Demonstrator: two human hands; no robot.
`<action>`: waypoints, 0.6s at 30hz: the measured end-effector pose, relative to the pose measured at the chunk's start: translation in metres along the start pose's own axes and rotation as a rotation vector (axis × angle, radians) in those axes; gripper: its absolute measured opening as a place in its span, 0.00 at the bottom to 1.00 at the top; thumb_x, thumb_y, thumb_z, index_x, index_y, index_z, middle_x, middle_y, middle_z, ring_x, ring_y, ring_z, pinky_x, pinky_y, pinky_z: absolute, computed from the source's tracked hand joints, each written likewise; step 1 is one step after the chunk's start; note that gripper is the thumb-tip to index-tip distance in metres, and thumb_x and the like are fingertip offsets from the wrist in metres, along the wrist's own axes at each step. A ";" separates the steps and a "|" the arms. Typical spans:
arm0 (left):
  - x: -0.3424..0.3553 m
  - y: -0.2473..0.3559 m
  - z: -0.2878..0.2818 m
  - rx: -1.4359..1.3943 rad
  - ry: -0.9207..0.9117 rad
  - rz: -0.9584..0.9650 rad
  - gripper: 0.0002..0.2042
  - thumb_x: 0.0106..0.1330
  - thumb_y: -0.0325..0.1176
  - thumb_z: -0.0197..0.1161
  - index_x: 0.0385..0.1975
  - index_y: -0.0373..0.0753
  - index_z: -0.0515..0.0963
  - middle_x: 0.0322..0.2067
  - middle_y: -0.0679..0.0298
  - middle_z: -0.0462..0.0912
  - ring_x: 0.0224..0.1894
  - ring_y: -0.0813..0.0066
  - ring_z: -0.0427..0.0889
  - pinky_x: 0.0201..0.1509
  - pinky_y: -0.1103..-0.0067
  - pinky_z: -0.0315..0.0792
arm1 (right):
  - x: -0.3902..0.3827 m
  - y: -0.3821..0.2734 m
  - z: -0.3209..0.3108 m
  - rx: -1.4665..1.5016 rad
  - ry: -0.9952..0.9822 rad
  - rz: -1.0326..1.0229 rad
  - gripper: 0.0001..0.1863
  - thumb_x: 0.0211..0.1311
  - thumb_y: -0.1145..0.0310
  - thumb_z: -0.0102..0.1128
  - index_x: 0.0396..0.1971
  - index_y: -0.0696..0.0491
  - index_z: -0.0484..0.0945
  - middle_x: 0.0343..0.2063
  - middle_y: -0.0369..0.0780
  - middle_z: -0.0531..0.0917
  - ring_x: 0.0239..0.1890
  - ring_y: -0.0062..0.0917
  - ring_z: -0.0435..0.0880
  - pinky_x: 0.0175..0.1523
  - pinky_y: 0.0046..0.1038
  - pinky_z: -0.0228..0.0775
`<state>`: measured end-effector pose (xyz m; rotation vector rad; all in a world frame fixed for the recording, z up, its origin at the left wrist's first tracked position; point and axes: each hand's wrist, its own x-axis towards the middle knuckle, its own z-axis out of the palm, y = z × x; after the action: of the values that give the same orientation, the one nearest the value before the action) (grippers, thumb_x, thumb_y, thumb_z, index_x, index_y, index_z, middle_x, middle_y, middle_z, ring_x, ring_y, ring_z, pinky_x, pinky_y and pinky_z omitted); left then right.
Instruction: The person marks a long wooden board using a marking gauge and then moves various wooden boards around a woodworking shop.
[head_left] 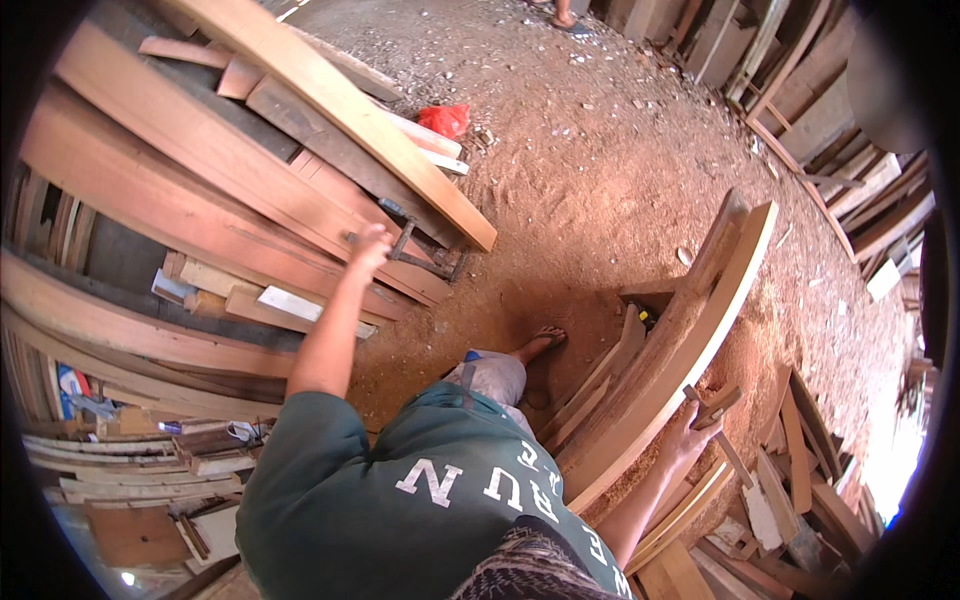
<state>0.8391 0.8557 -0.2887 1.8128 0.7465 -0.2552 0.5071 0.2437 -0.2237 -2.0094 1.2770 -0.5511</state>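
At the stacked planks' [180, 170] right end: left hand [371, 250] closed on dark metal clamp [404, 240], apparently steadying it. Beside curved beam's [690, 350] right edge: right hand [690, 432] clasping wooden cross-barred tool [718, 407], seemingly bearing its weight.

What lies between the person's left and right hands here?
In the head view, going from the left hand to the right hand: the clamp, planks, brown ground, a foot, boards, then the curved beam.
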 end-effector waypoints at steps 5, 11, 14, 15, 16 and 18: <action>0.021 0.060 -0.167 -0.389 0.243 0.084 0.19 0.73 0.34 0.62 0.62 0.47 0.74 0.47 0.65 0.84 0.49 0.69 0.85 0.50 0.70 0.80 | -0.027 -0.061 0.025 0.174 -0.086 -0.214 0.39 0.73 0.54 0.64 0.73 0.58 0.56 0.62 0.55 0.72 0.62 0.45 0.75 0.66 0.47 0.70; 0.024 0.175 -0.280 -0.570 0.241 0.396 0.29 0.80 0.45 0.51 0.75 0.37 0.60 0.71 0.51 0.70 0.71 0.57 0.73 0.74 0.66 0.66 | -0.076 -0.143 0.067 -0.248 -0.196 -0.405 0.39 0.71 0.56 0.65 0.72 0.60 0.59 0.61 0.54 0.73 0.63 0.42 0.74 0.69 0.42 0.66; 0.043 0.245 -0.316 -0.674 0.208 0.500 0.31 0.82 0.50 0.47 0.75 0.35 0.58 0.71 0.49 0.70 0.70 0.57 0.73 0.76 0.66 0.64 | -0.086 -0.156 0.118 0.068 -0.377 -0.405 0.45 0.68 0.54 0.67 0.74 0.64 0.57 0.66 0.57 0.70 0.68 0.43 0.70 0.72 0.40 0.62; 0.051 0.263 -0.330 -0.704 0.214 0.535 0.31 0.82 0.51 0.45 0.75 0.35 0.58 0.70 0.49 0.71 0.70 0.57 0.73 0.76 0.65 0.65 | -0.103 -0.187 0.130 0.072 -0.408 -0.374 0.44 0.68 0.55 0.68 0.74 0.63 0.58 0.64 0.56 0.72 0.66 0.42 0.72 0.71 0.40 0.63; 0.061 0.280 -0.342 -0.734 0.217 0.570 0.32 0.82 0.52 0.44 0.75 0.34 0.58 0.70 0.49 0.71 0.70 0.57 0.74 0.76 0.65 0.65 | -0.112 -0.209 0.148 0.097 -0.469 -0.373 0.41 0.68 0.57 0.68 0.72 0.62 0.59 0.62 0.56 0.73 0.64 0.43 0.73 0.70 0.41 0.64; 0.089 0.321 -0.357 -0.804 0.174 0.647 0.33 0.82 0.54 0.41 0.75 0.33 0.57 0.69 0.48 0.72 0.70 0.55 0.74 0.75 0.63 0.67 | -0.123 -0.243 0.182 0.160 -0.546 -0.412 0.36 0.67 0.63 0.68 0.70 0.59 0.62 0.56 0.53 0.77 0.58 0.40 0.77 0.65 0.40 0.67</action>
<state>1.0365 1.1504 0.0471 1.2080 0.2674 0.5645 0.7246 0.4817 -0.1674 -2.0937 0.4836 -0.2447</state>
